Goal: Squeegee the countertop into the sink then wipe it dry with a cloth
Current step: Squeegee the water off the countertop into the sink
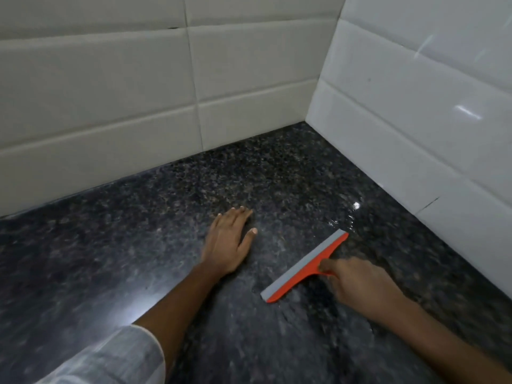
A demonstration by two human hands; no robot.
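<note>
An orange squeegee (302,268) with a grey blade lies slanted on the dark speckled granite countertop (138,259). My right hand (360,284) grips its handle, and the blade edge touches the stone. My left hand (230,242) rests flat on the countertop to the left of the squeegee, fingers straight and pointing toward the wall. A thin film of water (343,220) glistens just beyond the blade's far end. No sink and no cloth are in view.
White tiled walls meet in a corner at the back right: one wall (110,106) runs along the back, the other (429,120) along the right side. The countertop stretches left and toward me.
</note>
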